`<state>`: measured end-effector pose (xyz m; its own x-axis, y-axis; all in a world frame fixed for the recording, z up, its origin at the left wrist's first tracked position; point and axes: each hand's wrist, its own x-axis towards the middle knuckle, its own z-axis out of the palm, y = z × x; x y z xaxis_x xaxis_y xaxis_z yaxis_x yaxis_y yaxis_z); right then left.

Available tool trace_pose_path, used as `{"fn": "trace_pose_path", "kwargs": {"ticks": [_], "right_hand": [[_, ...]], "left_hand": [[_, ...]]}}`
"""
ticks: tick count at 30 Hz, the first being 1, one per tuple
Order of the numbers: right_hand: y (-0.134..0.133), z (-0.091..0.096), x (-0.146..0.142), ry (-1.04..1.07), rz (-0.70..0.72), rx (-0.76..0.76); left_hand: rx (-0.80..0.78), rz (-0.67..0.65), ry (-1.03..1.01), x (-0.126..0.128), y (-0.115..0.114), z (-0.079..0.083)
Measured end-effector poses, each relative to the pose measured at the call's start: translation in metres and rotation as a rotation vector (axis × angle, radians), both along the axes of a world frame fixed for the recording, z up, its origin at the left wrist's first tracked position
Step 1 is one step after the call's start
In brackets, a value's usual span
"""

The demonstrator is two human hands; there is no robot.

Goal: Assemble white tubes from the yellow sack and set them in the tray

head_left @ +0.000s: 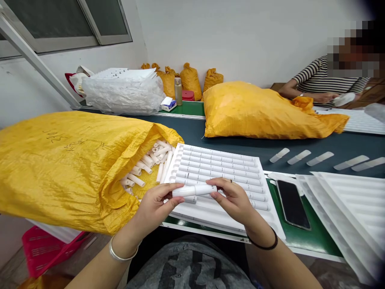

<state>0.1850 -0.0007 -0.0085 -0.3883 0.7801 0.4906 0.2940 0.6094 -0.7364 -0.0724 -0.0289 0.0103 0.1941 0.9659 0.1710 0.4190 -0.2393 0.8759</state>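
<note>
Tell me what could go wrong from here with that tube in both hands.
The left hand and right hand pinch the white tube near its ends above the white tray; a slip might drop it onto the rows of tubes.
The yellow sack lies open beside the tray, with loose tubes at its mouth; a nudge could spill some.
The smartphone lies just right of the tray; a sweep of the right arm might knock it.

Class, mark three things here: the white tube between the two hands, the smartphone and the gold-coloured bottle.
White tube (194,190): head view, middle of its length.
Smartphone (292,204): head view, dark screen.
Gold-coloured bottle (178,94): head view, body below the cap.
</note>
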Motion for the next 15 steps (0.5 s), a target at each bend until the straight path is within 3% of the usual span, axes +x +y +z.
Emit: {"fn": "trace_pose_path", "kwargs": {"ticks": [5, 8, 11, 15], "right_hand": [[-0.01, 0.0, -0.006, -0.026, 0.047, 0.119], [-0.004, -0.009, -0.012, -0.264, 0.019, 0.178], [0.032, -0.023, 0.003, -0.541, -0.208, 0.124], [0.106, -0.031, 0.078, -0.595, -0.671, -0.023]], "left_hand": [[0.083, -0.034, 0.021, 0.012, -0.004, 0.0], [0.079, -0.13, 0.154, 0.013, 0.002, -0.006], [0.0, -0.156, 0.38, -0.009, 0.019, -0.02], [-0.003, 0.128, 0.729, -0.08, 0.047, -0.057]]}}
